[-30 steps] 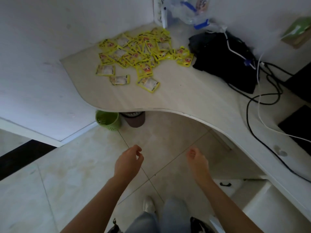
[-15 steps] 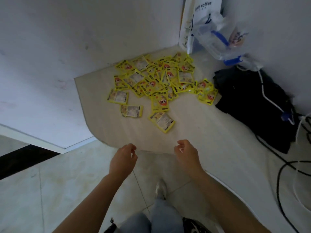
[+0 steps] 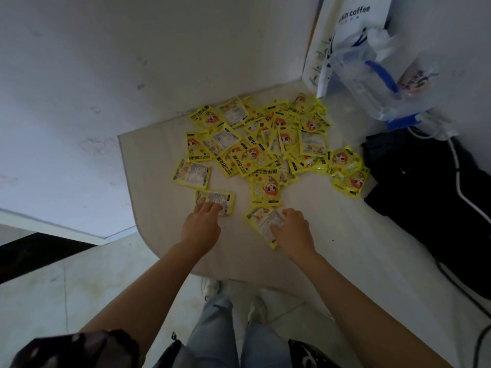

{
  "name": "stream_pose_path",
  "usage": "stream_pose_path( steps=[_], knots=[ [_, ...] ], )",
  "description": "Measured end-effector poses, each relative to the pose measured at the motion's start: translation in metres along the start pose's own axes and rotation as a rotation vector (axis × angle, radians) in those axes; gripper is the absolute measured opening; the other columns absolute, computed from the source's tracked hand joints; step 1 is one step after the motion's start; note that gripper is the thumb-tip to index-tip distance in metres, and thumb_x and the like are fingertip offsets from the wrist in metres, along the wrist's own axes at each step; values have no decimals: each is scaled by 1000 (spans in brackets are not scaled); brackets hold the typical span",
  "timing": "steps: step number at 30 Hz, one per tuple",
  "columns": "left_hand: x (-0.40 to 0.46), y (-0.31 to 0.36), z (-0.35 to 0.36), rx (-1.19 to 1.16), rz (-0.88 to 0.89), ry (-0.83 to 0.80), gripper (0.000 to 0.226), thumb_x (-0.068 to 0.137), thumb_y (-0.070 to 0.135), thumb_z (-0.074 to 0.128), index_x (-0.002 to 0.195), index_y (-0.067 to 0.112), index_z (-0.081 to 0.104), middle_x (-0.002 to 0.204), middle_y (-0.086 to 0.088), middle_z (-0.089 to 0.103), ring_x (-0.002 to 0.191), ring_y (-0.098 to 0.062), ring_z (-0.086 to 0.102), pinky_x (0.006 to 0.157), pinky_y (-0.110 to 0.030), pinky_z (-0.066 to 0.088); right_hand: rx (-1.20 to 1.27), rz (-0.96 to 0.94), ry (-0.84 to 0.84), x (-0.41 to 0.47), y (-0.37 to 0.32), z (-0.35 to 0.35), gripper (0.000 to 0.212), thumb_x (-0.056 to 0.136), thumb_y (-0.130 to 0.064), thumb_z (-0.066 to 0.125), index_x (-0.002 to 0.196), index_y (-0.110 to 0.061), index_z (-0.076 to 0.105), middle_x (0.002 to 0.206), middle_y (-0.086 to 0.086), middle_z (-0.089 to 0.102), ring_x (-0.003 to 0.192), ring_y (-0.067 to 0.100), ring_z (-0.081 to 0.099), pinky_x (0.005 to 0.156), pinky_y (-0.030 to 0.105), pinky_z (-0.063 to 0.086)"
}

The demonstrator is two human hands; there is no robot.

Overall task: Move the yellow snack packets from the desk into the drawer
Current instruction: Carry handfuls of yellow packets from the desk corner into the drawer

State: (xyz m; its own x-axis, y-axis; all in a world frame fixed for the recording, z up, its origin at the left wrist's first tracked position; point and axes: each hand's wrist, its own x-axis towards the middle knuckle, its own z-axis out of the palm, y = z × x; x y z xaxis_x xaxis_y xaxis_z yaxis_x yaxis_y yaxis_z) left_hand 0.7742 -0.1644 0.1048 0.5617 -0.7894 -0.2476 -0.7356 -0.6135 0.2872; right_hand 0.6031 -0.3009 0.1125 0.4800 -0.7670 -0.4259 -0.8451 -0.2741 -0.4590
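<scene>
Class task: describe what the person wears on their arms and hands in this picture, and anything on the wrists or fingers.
Both forearms are bare down to the left hand and right hand: no gloves, and no watch, bracelet or ring shows. A dark patterned sleeve covers the left upper arm at the bottom edge of the frame.

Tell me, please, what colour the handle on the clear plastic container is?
Blue; the handle of the clear container shows best in the head view.

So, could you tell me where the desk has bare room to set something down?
Bare desk lies right of the right hand, up to the black bag, and along the left edge beside the wall. The back corner is crowded with yellow packets.
</scene>
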Motion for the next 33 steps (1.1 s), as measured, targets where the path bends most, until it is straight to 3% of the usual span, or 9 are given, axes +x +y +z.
stream_pose_path(
  steps=[7, 13, 20, 24, 27, 33],
  knots=[
    [54, -27, -10, 144, 120, -145, 62, 93, 15, 52, 149, 16, 27, 155, -4, 28, 145, -28, 20, 112, -42, 35, -132, 123, -25, 14, -21, 15, 58, 86, -39, 62, 131, -11, 39, 129, 10, 43, 119, 32, 44, 90, 40, 45],
    [78, -45, -21, 234, 335, -247, 61, 97, 21, 49, 152, 19, 22, 155, -4, 31, 147, -27, 17, 117, -41, 25, -205, 208, 20, 14, -31, 24, 53, 85, -33, 66, 130, -18, 42, 127, 8, 43, 116, 31, 44, 89, 41, 46],
    [82, -53, -17, 252, 432, -173, 58, 92, 18, 53, 146, 19, 33, 140, -6, 43, 136, -27, 31, 110, -35, 28, -207, 268, 11, 12, -35, 32, 61, 79, -34, 73, 128, -19, 40, 123, 11, 42, 115, 33, 44, 87, 40, 47],
    [75, -54, -17, 222, 436, -140, 62, 91, 17, 53, 149, 19, 28, 135, -6, 41, 127, -28, 36, 103, -35, 33, -213, 249, 0, 8, -28, 35, 40, 84, -29, 66, 117, -15, 48, 118, 11, 41, 110, 33, 46, 84, 39, 47],
    [71, -58, -18, 198, 423, -138, 64, 90, 15, 53, 149, 20, 27, 133, -6, 40, 118, -28, 44, 95, -34, 39, -157, 184, -52, 5, -22, 34, 18, 89, -24, 59, 95, -19, 43, 107, 8, 40, 101, 33, 52, 73, 34, 41],
    [77, -71, -27, 140, 419, -143, 48, 81, 10, 64, 127, 17, 48, 120, -7, 50, 106, -31, 55, 80, -37, 44, 33, 81, -64, 13, -27, 25, 19, 85, -21, 60, 83, -20, 41, 86, 1, 49, 79, 21, 53, 59, 27, 38]
  ],
)
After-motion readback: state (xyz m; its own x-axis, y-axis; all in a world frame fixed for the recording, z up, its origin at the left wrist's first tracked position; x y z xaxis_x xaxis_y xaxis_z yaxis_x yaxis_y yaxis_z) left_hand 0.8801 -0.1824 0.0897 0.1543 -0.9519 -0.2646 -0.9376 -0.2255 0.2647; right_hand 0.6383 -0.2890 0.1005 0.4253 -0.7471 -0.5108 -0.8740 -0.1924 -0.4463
